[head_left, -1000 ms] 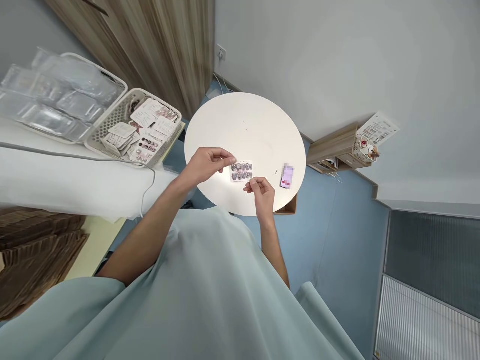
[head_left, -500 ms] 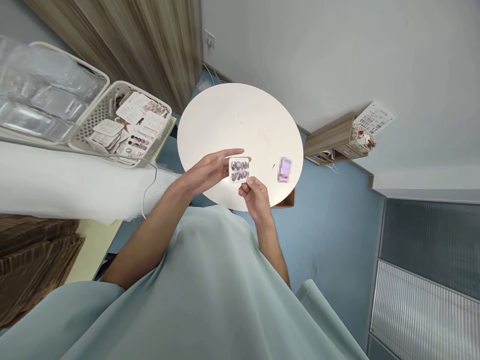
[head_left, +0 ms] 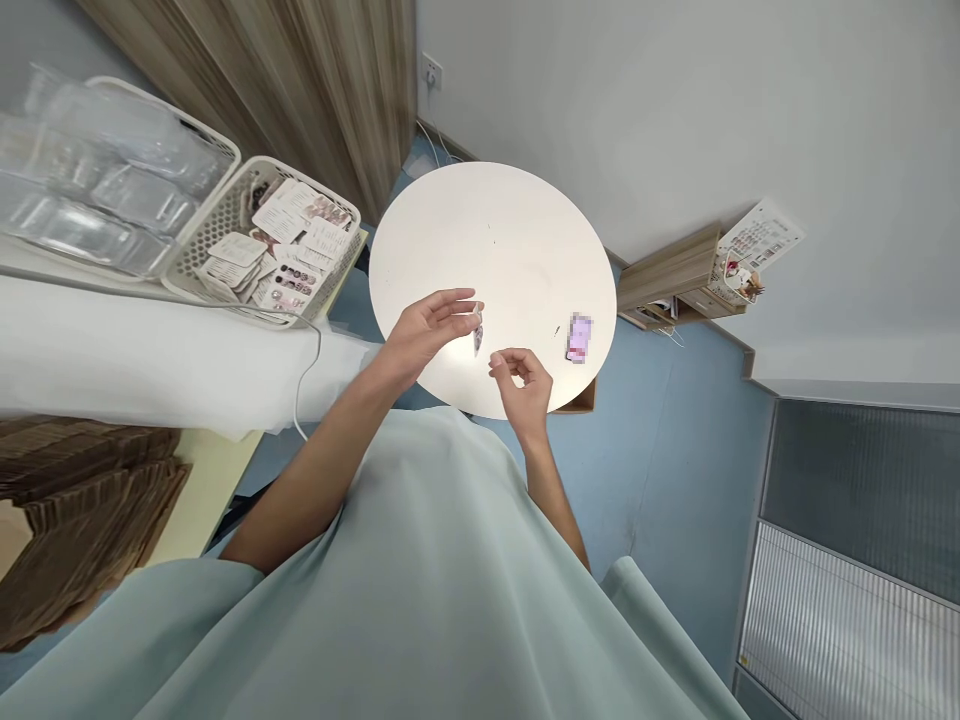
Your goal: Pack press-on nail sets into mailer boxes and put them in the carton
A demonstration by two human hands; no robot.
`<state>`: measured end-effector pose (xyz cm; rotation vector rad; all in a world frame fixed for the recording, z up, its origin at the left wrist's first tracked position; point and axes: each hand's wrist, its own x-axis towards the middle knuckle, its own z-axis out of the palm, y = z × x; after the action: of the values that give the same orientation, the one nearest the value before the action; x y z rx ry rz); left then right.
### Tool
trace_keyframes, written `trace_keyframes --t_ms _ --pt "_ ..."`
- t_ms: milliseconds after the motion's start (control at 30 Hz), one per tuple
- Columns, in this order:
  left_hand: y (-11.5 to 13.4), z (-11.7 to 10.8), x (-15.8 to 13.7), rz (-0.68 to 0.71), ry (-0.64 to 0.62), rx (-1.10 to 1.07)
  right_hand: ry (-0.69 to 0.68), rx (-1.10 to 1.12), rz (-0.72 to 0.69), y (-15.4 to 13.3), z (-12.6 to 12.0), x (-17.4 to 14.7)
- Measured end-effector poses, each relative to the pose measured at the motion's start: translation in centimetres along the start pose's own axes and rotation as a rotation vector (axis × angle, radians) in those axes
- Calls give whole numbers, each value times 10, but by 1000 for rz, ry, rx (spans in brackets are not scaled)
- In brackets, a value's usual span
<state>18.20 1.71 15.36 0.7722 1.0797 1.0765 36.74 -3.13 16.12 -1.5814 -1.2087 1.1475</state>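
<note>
My left hand (head_left: pixel 431 330) pinches the top end of a small white card of press-on nails (head_left: pixel 478 338) between thumb and fingers. The card hangs nearly edge-on, so only a sliver of its dark, patterned nails shows. Just right of it and slightly lower, my right hand (head_left: pixel 525 392) is apart from the card. Its fingers curl round to the thumb in a loose ring, and nothing shows between the tips. Both hands are over the near part of a round white table (head_left: pixel 525 220).
A blurred purple item (head_left: pixel 579 338) lies on the table's right side, beside a small dark mark. At left, a white basket (head_left: pixel 191 255) holds more nail cards, next to a basket of clear plastic boxes (head_left: pixel 135 190). White wrap (head_left: pixel 150 360) and stacked brown cardboard (head_left: pixel 82 520) lie nearer me.
The card has turned from facing me to edge-on. My right hand has let go of its lower corner and moved slightly right, while my left hand now grips its top.
</note>
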Motion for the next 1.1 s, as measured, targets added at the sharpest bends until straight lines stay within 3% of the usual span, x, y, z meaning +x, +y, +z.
trace_keyframes --t_ms 233,433,533,667,833,967,1100 --pt "1 -2 -7 23 34 70 -33 -115 -51 -10 19 -13" --pt "4 -6 -11 49 55 87 107 -160 -131 -6 20 -12" --pt "5 -11 -11 51 126 108 111 -61 -43 -7 13 -6" --pt "6 -18 -12 46 157 100 13 84 113 -10 5 1" --pt "4 -22 -14 29 149 53 -34 127 147 -10 3 2" --pt "7 -24 -15 13 79 -24 -86 174 164 -8 3 2" --pt "11 -25 -17 -46 -144 -165 -194 275 229 -6 3 3"
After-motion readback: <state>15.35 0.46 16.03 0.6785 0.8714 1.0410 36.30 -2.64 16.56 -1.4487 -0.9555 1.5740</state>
